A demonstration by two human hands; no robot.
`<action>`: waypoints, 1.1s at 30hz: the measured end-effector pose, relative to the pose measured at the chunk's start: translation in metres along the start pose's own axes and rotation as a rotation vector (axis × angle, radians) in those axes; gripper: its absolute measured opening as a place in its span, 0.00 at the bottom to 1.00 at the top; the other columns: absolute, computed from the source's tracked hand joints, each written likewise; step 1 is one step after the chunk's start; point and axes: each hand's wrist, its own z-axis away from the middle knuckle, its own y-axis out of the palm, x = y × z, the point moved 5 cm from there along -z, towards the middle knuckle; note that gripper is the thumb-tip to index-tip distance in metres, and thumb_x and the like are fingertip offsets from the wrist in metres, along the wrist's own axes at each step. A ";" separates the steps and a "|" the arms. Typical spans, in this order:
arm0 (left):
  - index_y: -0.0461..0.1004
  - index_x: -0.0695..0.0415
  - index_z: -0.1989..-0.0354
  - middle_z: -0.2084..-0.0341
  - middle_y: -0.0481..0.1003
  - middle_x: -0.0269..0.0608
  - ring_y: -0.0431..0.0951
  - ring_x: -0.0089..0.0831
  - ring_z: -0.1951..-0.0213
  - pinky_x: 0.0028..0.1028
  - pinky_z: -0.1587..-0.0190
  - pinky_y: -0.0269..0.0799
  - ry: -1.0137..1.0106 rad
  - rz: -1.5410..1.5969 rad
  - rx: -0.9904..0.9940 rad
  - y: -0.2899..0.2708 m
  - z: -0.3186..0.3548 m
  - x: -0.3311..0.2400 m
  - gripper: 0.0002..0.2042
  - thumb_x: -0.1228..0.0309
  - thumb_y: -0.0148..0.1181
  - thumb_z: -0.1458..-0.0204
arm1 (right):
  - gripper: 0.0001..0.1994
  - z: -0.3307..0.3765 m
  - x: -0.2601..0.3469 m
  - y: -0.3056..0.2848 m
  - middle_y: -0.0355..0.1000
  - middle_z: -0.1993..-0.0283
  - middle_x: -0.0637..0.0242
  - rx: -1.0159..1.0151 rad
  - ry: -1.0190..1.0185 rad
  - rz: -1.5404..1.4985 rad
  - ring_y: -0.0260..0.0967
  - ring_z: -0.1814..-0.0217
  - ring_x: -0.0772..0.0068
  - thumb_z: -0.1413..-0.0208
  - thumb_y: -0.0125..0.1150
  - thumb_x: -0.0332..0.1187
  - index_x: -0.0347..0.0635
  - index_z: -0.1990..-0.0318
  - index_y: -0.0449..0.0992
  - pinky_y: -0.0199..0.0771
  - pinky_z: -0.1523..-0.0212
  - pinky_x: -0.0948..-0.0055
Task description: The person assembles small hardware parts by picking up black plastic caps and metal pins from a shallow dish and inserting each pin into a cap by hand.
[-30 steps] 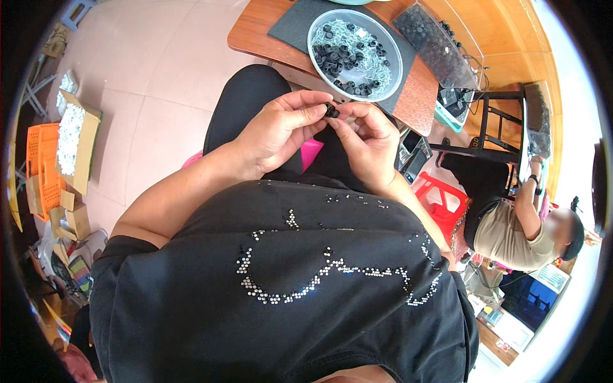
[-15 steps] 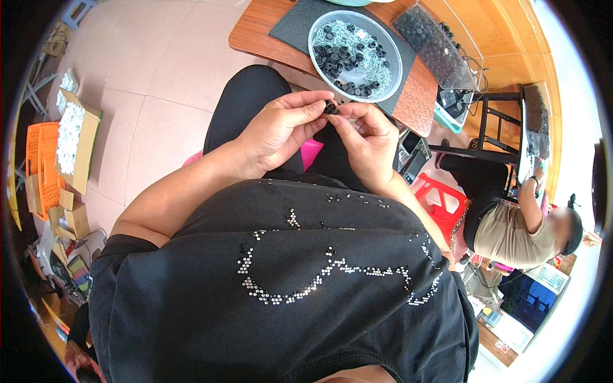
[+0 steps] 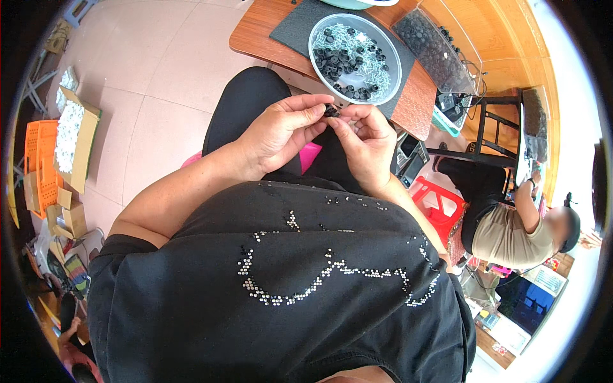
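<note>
Above my lap, a small black plastic part is pinched between both hands. My left hand grips it between thumb and fingertips from the left. From the right, the thumb and index finger of my right hand close at the same part; whether they also hold a small screw is too fine to tell. Just beyond the hands stands a clear round bowl with black round plastic parts and many silvery screws in it.
The bowl rests on a dark mat on a brown wooden table. A clear bin of black parts stands at the far right. A red stool and a seated co-worker are to the right. Cardboard boxes and an orange crate lie left.
Both hands keep their pinch on the black part, with a slight shift of the right fingers. At the lower left, another person's arm has moved.
</note>
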 end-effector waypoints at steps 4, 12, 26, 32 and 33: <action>0.73 0.61 0.55 0.61 0.73 0.39 0.72 0.24 0.59 0.23 0.50 0.70 0.010 0.020 0.018 0.000 -0.001 0.001 0.10 0.74 0.53 0.43 | 0.09 -0.001 -0.005 -0.004 0.71 0.68 0.69 0.018 -0.132 0.181 0.63 0.73 0.89 0.55 0.64 0.18 0.35 0.66 0.73 0.64 0.75 0.86; 0.73 0.60 0.55 0.61 0.73 0.38 0.72 0.24 0.58 0.22 0.50 0.70 0.000 0.028 0.013 0.002 -0.001 0.002 0.09 0.75 0.53 0.43 | 0.10 0.000 0.000 -0.004 0.70 0.68 0.67 -0.022 -0.244 0.213 0.63 0.75 0.86 0.57 0.65 0.17 0.35 0.66 0.74 0.64 0.75 0.86; 0.73 0.61 0.56 0.64 0.74 0.37 0.72 0.22 0.61 0.22 0.53 0.68 -0.025 0.031 0.079 0.003 -0.001 0.005 0.10 0.69 0.52 0.42 | 0.07 0.000 0.006 0.000 0.70 0.66 0.69 0.061 -0.126 -0.012 0.65 0.68 0.86 0.53 0.62 0.17 0.35 0.66 0.75 0.65 0.68 0.86; 0.73 0.61 0.56 0.64 0.74 0.37 0.72 0.22 0.60 0.22 0.53 0.68 -0.036 0.004 0.077 0.004 -0.001 0.005 0.10 0.69 0.52 0.42 | 0.07 -0.001 0.000 0.003 0.69 0.67 0.73 0.102 0.137 -0.341 0.65 0.66 0.86 0.49 0.59 0.18 0.35 0.62 0.73 0.66 0.66 0.87; 0.72 0.60 0.56 0.63 0.74 0.36 0.72 0.22 0.60 0.22 0.52 0.68 -0.034 -0.004 0.076 0.004 -0.001 0.006 0.10 0.69 0.52 0.42 | 0.08 -0.001 -0.001 0.003 0.69 0.67 0.73 0.125 0.150 -0.336 0.65 0.66 0.86 0.49 0.59 0.18 0.34 0.60 0.73 0.66 0.66 0.87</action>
